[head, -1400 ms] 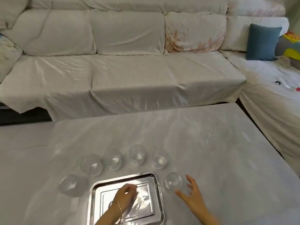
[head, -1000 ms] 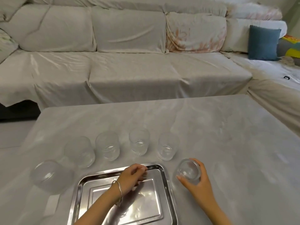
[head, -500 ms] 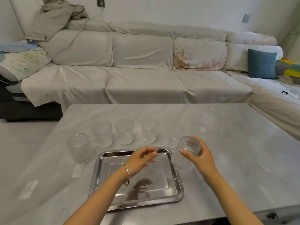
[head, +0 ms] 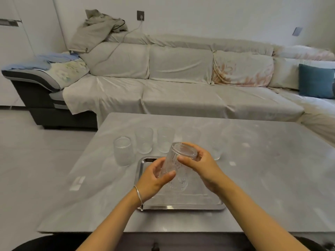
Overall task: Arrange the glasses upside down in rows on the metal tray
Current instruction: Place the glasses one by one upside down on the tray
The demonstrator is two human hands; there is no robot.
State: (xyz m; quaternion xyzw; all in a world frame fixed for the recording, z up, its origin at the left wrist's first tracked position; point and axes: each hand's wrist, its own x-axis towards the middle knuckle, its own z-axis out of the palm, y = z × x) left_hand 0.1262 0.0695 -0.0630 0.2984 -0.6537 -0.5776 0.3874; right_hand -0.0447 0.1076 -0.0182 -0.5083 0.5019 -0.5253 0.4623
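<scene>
Grey stone-look rectangular bench (head: 262, 178), glossy top. On it: shiny rectangular metal tray (head: 181, 207) near the front edge; clear ribbed drinking glasses standing upright in a row just behind the tray (head: 123, 151) (head: 144, 140) (head: 165, 139) (head: 216, 149). Small white paper slip (head: 77, 182) left of tray.

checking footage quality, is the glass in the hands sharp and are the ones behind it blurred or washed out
Head view: the held glass is fairly sharp, its pattern readable between left hand and right hand; the row of glasses behind looks soft and pale against the grey table; the tray rim shows glare; the sofa lines bow from wide-angle distortion.
</scene>
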